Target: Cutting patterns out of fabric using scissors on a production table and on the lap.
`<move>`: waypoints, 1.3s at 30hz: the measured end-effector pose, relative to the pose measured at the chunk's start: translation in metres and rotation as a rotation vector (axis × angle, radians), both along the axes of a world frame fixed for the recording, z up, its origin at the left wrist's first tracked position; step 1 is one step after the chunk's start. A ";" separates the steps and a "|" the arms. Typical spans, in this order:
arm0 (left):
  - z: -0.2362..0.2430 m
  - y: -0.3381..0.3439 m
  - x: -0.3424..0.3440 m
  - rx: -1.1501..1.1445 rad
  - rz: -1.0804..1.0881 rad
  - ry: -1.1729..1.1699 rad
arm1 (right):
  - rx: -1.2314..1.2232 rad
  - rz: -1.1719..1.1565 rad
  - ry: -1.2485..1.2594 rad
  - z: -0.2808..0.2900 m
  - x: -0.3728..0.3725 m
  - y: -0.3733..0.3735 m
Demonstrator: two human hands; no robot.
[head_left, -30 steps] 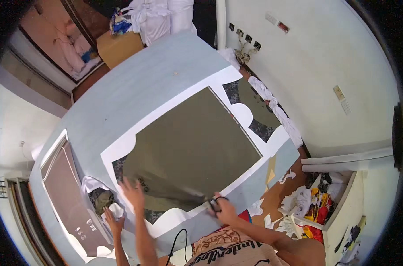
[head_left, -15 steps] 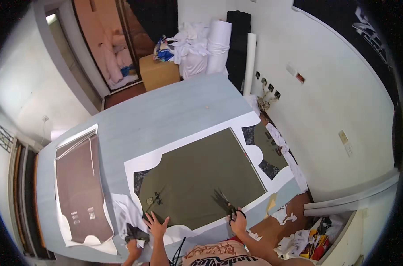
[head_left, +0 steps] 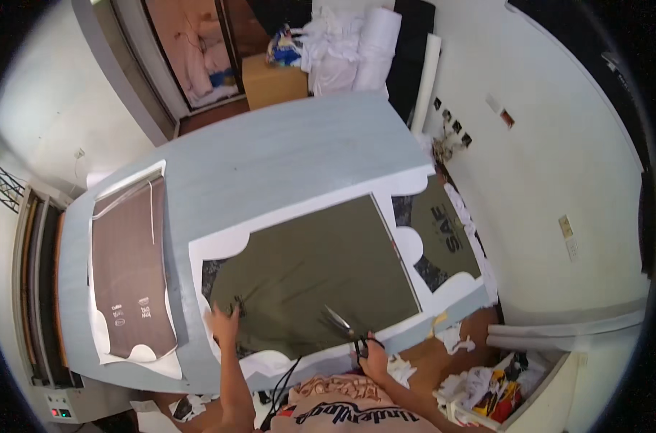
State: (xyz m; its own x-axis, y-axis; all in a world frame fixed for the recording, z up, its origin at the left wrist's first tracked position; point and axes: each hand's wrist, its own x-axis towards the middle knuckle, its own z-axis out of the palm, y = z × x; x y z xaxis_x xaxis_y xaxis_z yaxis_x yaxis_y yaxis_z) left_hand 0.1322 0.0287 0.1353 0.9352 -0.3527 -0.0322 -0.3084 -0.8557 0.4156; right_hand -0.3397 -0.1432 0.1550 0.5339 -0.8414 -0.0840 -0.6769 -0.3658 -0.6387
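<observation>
olive-green sheet (head_left: pixel 320 267) with white margins lies flat over the near right part of the counter (head_left: pixel 292 155), its near edge close to the person's body. it looks thin, light and limp, likelier to crease or drag than to break, perhaps a little slippery; whether it is cloth or printed paper i cannot tell. the white margin seems the best place to take hold, with a flat palm to keep it from shifting.

the left hand (head_left: pixel 223 325) is at the sheet's left edge, fingers spread wide, with nothing visible in them; blur hides whether they touch it. the right hand (head_left: pixel 373 359) has its fingers curled round the black handles of the scissors (head_left: pixel 350 333), whose blades point left and far over the sheet's near part. the scissors look stiff and heavier than the sheet, best held by the handle loops.

dark lettering shows on the sheet just beside the left hand, and larger on the olive panel (head_left: pixel 436 193) to the right. pale printed marks sit on the brownish sheet (head_left: pixel 129 260) at left, and dark lettering crosses the person's shirt (head_left: pixel 328 418).

farther out are a cardboard box (head_left: pixel 274 81) and a white roll (head_left: pixel 377 54) at the far side, and cloth scraps (head_left: pixel 512 390) at near right.
</observation>
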 end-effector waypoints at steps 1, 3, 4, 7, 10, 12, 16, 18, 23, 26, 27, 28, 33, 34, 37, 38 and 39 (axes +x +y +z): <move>-0.012 -0.012 0.014 -0.058 -0.112 -0.271 | -0.058 0.098 0.040 -0.013 -0.007 0.002; -0.033 -0.059 0.046 -0.162 -0.224 -0.220 | -0.123 0.043 -0.026 -0.008 0.007 -0.004; -0.041 -0.089 0.057 -0.149 -0.266 -0.151 | -0.028 0.022 0.032 -0.010 0.005 -0.010; -0.062 -0.134 0.081 0.197 -0.177 0.207 | 0.051 0.001 0.076 -0.002 0.014 -0.026; -0.073 -0.157 0.096 0.251 0.012 0.267 | 0.012 -0.077 0.064 -0.020 0.011 -0.032; -0.066 -0.168 0.102 0.318 0.098 0.291 | 0.051 -0.103 0.069 -0.028 0.008 -0.030; -0.075 -0.209 0.086 0.412 0.112 0.253 | 0.370 0.002 0.014 -0.024 -0.037 -0.079; -0.083 -0.243 0.055 0.444 0.147 0.252 | 0.461 0.056 0.081 0.001 -0.090 -0.165; -0.030 -0.220 0.095 0.574 0.144 -0.073 | 0.589 0.023 -0.029 0.033 -0.162 -0.294; -0.033 -0.282 0.014 0.552 0.158 -0.172 | 0.400 -0.167 0.043 0.020 -0.205 -0.311; -0.031 -0.291 -0.009 0.455 0.062 -0.305 | 0.307 -0.205 0.042 0.016 -0.213 -0.316; -0.028 -0.279 -0.024 0.296 -0.055 -0.474 | 0.295 -0.216 0.062 0.017 -0.215 -0.325; -0.033 -0.302 -0.231 0.286 -0.113 -0.054 | 0.202 -0.440 0.060 0.009 -0.248 -0.368; -0.034 -0.285 -0.245 0.365 -0.068 0.092 | 0.190 -0.452 0.049 0.005 -0.249 -0.372; -0.030 -0.244 -0.246 0.454 -0.029 0.150 | 0.197 -0.508 -0.032 0.001 -0.254 -0.375; -0.027 -0.240 -0.241 0.460 -0.023 0.189 | 0.225 -0.518 -0.009 0.002 -0.260 -0.376; -0.022 -0.235 -0.238 0.458 -0.022 0.184 | 0.224 -0.518 -0.015 0.007 -0.262 -0.373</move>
State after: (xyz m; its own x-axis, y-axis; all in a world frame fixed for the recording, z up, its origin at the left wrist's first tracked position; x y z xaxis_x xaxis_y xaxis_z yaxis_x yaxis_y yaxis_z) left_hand -0.1062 -0.2060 0.1136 0.8917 -0.2835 -0.3527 -0.2856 -0.9572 0.0473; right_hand -0.6018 -0.5166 0.1621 0.0582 -0.9562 -0.2868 -0.7225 0.1579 -0.6731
